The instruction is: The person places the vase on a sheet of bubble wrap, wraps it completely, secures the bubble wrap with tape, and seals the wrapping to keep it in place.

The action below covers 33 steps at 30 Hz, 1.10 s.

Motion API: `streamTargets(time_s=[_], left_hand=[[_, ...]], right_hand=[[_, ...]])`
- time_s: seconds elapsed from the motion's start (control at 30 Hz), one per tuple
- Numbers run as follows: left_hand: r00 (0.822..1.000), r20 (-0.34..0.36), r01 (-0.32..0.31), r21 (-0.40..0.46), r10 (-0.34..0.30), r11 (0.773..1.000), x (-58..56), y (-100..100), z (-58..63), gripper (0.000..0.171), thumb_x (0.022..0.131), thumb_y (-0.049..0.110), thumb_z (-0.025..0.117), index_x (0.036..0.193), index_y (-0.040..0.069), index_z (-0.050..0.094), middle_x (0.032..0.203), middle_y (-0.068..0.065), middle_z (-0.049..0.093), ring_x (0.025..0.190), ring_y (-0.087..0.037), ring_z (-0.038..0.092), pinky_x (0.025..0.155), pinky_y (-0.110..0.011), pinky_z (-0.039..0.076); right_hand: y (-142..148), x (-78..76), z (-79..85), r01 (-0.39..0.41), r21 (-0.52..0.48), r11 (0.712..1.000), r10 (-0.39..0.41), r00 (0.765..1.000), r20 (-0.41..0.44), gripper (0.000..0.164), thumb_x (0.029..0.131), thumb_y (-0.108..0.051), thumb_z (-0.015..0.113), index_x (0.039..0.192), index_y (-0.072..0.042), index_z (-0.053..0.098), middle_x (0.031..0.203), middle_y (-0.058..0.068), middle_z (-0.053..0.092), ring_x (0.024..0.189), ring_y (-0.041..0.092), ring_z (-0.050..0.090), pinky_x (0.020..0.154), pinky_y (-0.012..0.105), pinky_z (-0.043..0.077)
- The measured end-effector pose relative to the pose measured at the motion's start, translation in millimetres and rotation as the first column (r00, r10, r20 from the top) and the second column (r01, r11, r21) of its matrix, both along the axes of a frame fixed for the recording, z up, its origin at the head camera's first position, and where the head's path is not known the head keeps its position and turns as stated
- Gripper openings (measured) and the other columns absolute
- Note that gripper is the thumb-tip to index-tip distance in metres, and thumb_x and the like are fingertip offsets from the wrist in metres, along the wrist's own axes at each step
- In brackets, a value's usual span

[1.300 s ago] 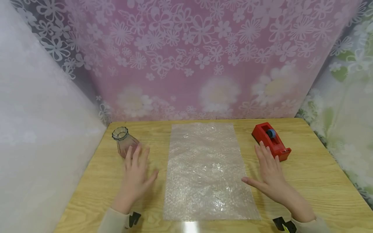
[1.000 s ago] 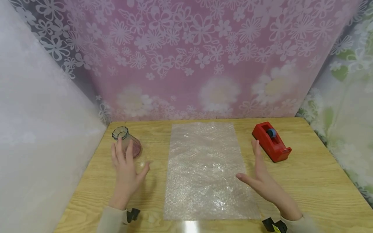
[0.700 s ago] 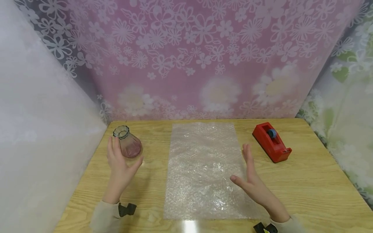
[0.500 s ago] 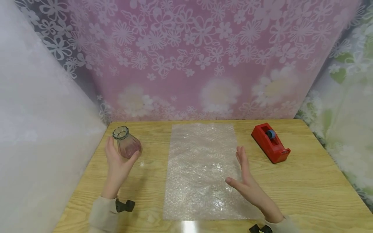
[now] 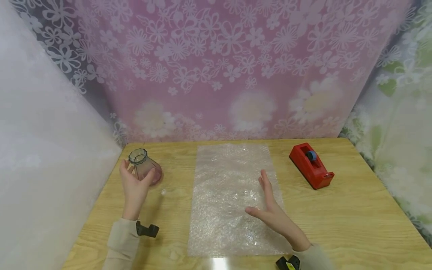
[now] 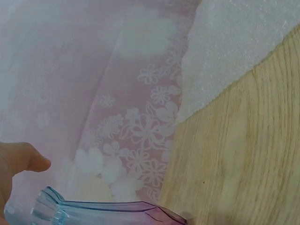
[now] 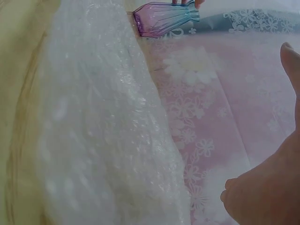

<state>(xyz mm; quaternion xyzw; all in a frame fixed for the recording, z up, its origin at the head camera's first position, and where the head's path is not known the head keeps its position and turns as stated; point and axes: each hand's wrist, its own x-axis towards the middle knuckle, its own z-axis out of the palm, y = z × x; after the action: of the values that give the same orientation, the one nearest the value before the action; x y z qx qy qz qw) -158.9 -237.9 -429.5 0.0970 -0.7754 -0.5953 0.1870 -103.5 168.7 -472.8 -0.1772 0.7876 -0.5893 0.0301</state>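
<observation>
1. A person's left hand forms a curved grip about a faceted glass vase, thumb across the near side, other fingers round the far left of the neck. The left-wrist view shows one digit standing apart from the glass; whether the grip is firm cannot be told.

2. The vase, bluish at its scalloped rim and pink at its base, appears to stand upright at the far left of the surface. It lies directly ahead of the left hand, its long axis rising past the fingers; the right hand is well apart from it.

3. The right hand's grip is wide and holds nothing, thumb and fingers spread above the right part of a clear bubble-wrap sheet. Whether it touches the plastic is hard to judge.

4. The sheet lies flat mid-surface, to the right of the vase, a strip of bare wood between them. Its long axis runs from the person toward the back edge.

5. A red tape dispenser with a blue-centred roll sits beyond the sheet's right edge, nearer the right hand.

6. Behind everything hangs a pink floral cloth.
</observation>
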Motion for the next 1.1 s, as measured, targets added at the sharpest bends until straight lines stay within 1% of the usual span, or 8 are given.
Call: streamTargets(time_s=[0.07,0.13,0.3,0.4,0.53,0.7,0.87,1.1], left_hand=[[1.000,-0.002,-0.008,0.019,0.008,1.000,-2.2,-1.9,-2.6,0.101,0.088,0.015,0.073,0.157,0.007,0.000,0.160,-0.015,0.010,0.146,-0.032,0.018,0.117,-0.047,0.021],[1.000,-0.006,-0.028,0.002,0.028,1.000,-5.2,-4.1,-5.5,0.098,0.088,0.013,0.072,0.157,0.006,0.004,0.160,-0.016,0.015,0.145,-0.031,0.021,0.117,-0.045,0.020],[0.995,-0.039,-0.088,-0.012,0.087,0.996,-14.0,-8.5,-11.9,0.088,0.086,0.007,0.070,0.156,0.006,0.017,0.154,-0.016,0.032,0.141,-0.028,0.032,0.114,-0.042,0.024],[0.992,-0.081,-0.103,-0.022,0.101,0.994,-20.0,-11.3,-14.7,0.082,0.085,0.006,0.071,0.153,0.003,0.025,0.149,-0.018,0.040,0.137,-0.029,0.037,0.113,-0.044,0.028],[0.988,-0.110,-0.108,-0.021,0.105,0.994,-27.4,-17.2,-17.7,0.076,0.084,0.005,0.074,0.149,0.000,0.033,0.143,-0.020,0.046,0.131,-0.031,0.043,0.110,-0.046,0.032],[0.992,-0.092,-0.089,-0.014,0.087,0.996,-36.1,-26.2,-16.9,0.074,0.085,0.013,0.078,0.146,0.003,0.039,0.140,-0.016,0.052,0.125,-0.030,0.049,0.104,-0.045,0.037],[0.995,-0.065,-0.080,-0.050,0.077,0.996,-41.6,-30.7,-14.2,0.070,0.084,0.017,0.080,0.143,0.003,0.044,0.138,-0.015,0.056,0.124,-0.031,0.053,0.102,-0.045,0.040],[0.995,-0.042,-0.099,-0.094,0.096,0.991,-42.0,-31.9,-12.4,0.066,0.080,0.017,0.083,0.137,0.005,0.051,0.129,-0.012,0.059,0.114,-0.024,0.058,0.092,-0.031,0.047]], right_hand=[[-3.4,-1.7,-3.2,-0.012,0.008,1.000,0.012,1.000,0.012,0.117,0.087,-0.014,0.075,0.155,-0.035,-0.017,0.164,0.007,-0.016,0.149,0.038,-0.008,0.104,0.077,0.003],[-6.3,-3.4,-6.2,-0.027,0.006,1.000,0.027,1.000,0.015,0.117,0.086,-0.015,0.076,0.156,-0.033,-0.017,0.164,0.010,-0.016,0.149,0.040,-0.008,0.106,0.075,0.003],[-10.1,-8.3,-12.9,-0.050,0.010,0.999,0.050,0.999,-0.006,0.117,0.086,-0.016,0.077,0.157,-0.025,-0.015,0.164,0.014,-0.015,0.148,0.043,-0.006,0.108,0.072,0.004],[-10.7,-12.2,-15.9,-0.043,0.029,0.999,0.043,0.999,-0.030,0.118,0.085,-0.017,0.078,0.157,-0.019,-0.014,0.163,0.017,-0.013,0.148,0.044,-0.004,0.109,0.071,0.005],[-12.6,-17.7,-17.0,-0.044,0.043,0.998,0.046,0.998,-0.041,0.119,0.083,-0.020,0.080,0.158,-0.016,-0.013,0.163,0.017,-0.012,0.148,0.042,-0.004,0.110,0.070,0.006],[-17.6,-23.1,-14.9,-0.053,0.035,0.998,0.053,0.998,-0.016,0.118,0.084,-0.024,0.079,0.158,-0.022,-0.013,0.164,0.012,-0.013,0.149,0.037,-0.005,0.112,0.068,0.005],[-23.6,-25.0,-13.5,-0.070,0.034,0.997,0.069,0.997,0.035,0.117,0.085,-0.029,0.078,0.158,-0.024,-0.013,0.164,0.008,-0.015,0.149,0.035,-0.009,0.112,0.066,0.004],[-34.1,-31.4,-14.0,-0.074,0.048,0.996,0.073,0.997,0.027,0.117,0.085,-0.031,0.079,0.158,-0.023,-0.012,0.164,0.010,-0.014,0.149,0.036,-0.007,0.112,0.067,0.005]])
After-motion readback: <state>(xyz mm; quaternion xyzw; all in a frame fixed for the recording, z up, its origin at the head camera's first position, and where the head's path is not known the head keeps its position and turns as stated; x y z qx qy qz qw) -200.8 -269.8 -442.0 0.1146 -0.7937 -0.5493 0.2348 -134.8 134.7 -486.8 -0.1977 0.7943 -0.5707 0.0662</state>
